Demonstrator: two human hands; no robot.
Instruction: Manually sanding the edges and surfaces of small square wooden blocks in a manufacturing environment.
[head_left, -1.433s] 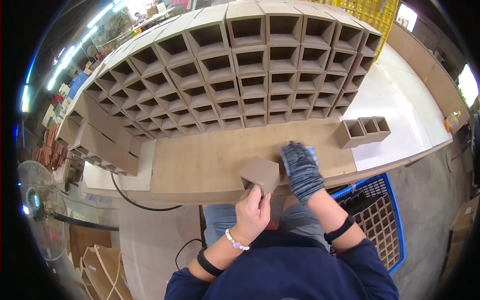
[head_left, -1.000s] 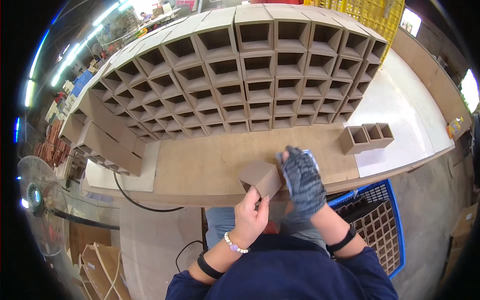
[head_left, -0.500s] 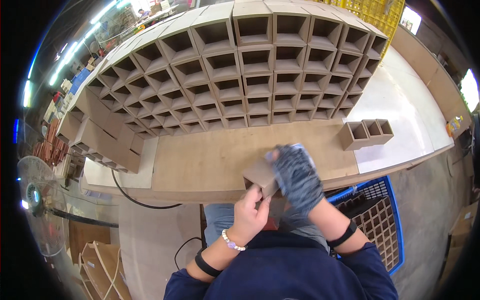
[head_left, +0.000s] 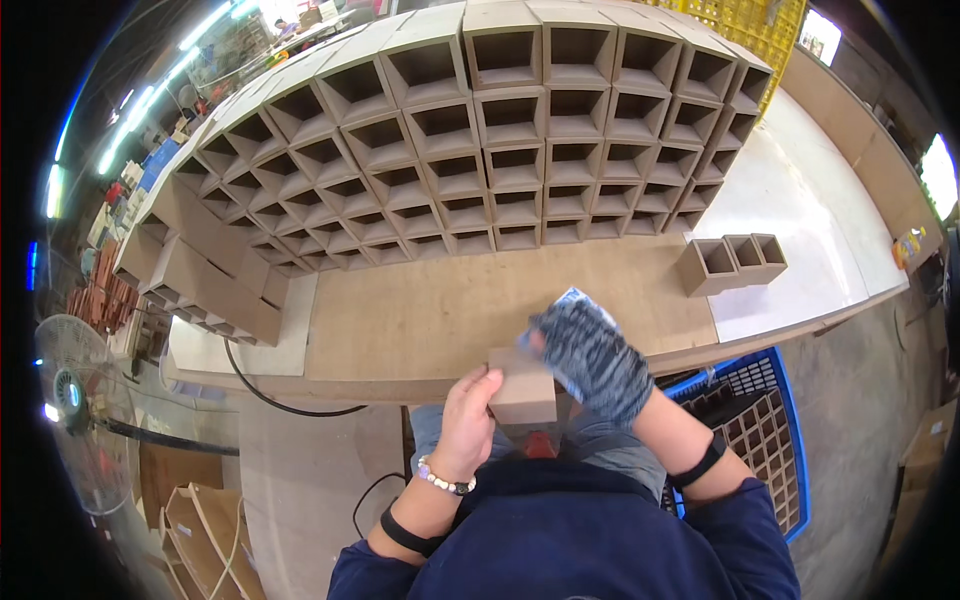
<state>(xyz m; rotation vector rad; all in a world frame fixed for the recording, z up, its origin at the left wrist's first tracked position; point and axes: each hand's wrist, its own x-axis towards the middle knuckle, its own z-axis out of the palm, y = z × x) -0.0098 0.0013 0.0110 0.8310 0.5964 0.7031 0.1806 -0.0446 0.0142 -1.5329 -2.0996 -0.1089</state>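
My bare left hand (head_left: pixel 468 415) grips a small brown square box (head_left: pixel 524 392) at its left side, thumb on top, just off the table's near edge. My right hand (head_left: pixel 592 358), in a grey knitted glove with bare fingertips, is closed on a thin blue-and-white sheet (head_left: pixel 572 296). Its edges stick out beyond and below the glove; its kind is not plain. The gloved fingertips are blurred near the box's upper right corner, and I cannot tell whether they touch it.
Stacked brown boxes (head_left: pixel 445 125) with open fronts form a wall along the wooden table (head_left: pixel 420 305). More boxes (head_left: pixel 215 275) stand at the left, and a short row (head_left: pixel 738 265) at the right. Below right is a blue crate (head_left: pixel 800 490) of boxes. A fan (head_left: pixel 70 390) stands at far left.
The box has turned and come slightly nearer to me, showing a different face. My left hand has shifted left to its side. The gloved hand has moved a little nearer, with the sheet.
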